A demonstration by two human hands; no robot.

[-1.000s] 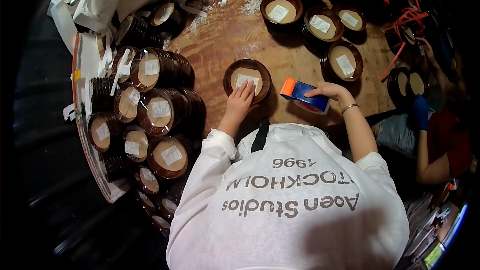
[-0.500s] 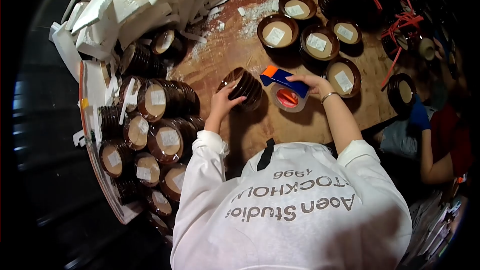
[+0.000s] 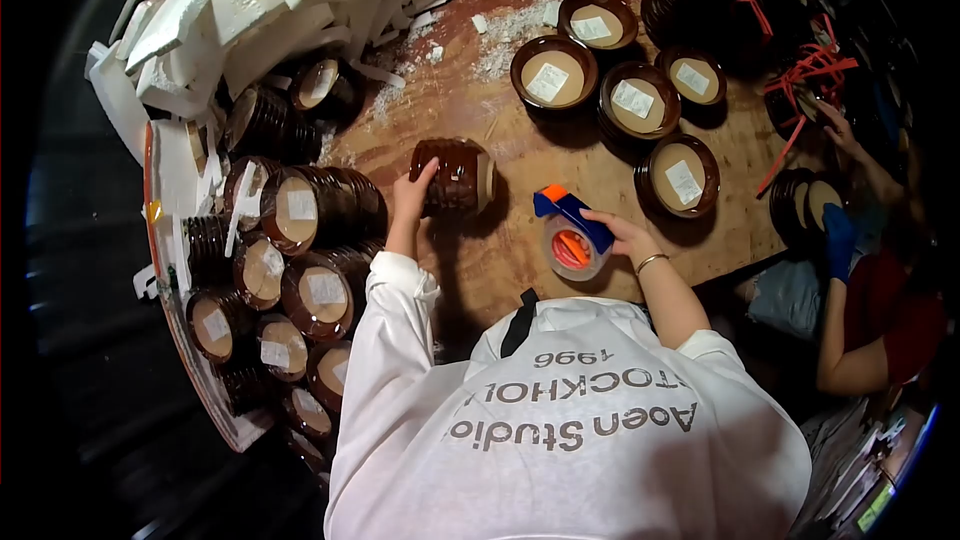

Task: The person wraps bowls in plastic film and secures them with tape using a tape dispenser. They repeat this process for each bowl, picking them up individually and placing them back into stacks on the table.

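My left hand [image 3: 415, 192] grips the left end of a stack of brown glazed bowls [image 3: 455, 176], which lies on its side on the wooden table [image 3: 510, 285]. A light-coloured disc shows at the stack's right end. My right hand [image 3: 622, 236] is closed on a blue and orange tape dispenser [image 3: 578, 225] with a roll of clear tape, held over the table to the right of the bowls. The stack and the dispenser are apart.
Stacked brown bowls with labels [image 3: 322, 292] line the left side. White foam pieces [image 3: 230, 15] pile up at the back left. More bowls [image 3: 553, 76] stand at the back right, near red straps [image 3: 812, 75]. Another person's blue-gloved hand [image 3: 838, 240] is at the right.
The bowl stack has moved left and turned so its end faces right, with my left hand shifting along. The dispenser is slightly lower. At the right, a co-worker's bare hand now shows by the straps.
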